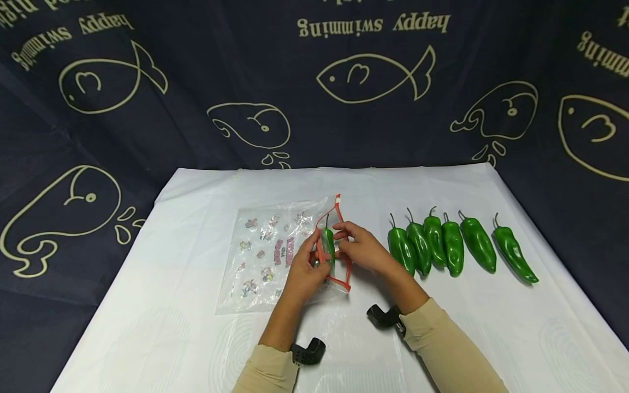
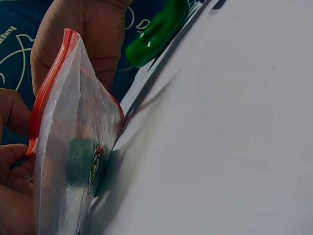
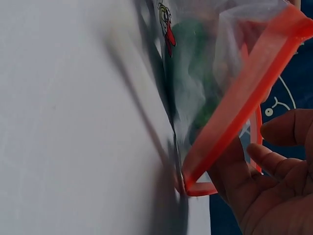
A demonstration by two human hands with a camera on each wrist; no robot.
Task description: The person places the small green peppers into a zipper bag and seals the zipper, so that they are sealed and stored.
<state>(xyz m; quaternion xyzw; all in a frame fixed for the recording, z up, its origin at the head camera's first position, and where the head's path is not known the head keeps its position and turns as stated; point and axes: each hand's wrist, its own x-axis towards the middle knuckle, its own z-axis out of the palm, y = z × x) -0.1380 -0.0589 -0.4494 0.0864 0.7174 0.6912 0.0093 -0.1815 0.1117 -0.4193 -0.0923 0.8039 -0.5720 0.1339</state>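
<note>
L hand pinches the red zip rim of a clear printed plastic bag; R hand, fingers loosely spread, is at same rim, a glossy long green pepper just inside. If L grip slips, limp rim prob. sags & pepper could slide out.

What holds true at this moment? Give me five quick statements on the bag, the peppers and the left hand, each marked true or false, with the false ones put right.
1. The bag has a red edge at its mouth. True.
2. The mouth is sealed. False: the two sides of the edge stand apart.
3. A pepper shows at the mouth. True.
4. Four loose peppers lie beside the bag. False: six loose peppers lie to its right in the head view.
5. The left hand holds the bag by its edge. True.
</note>
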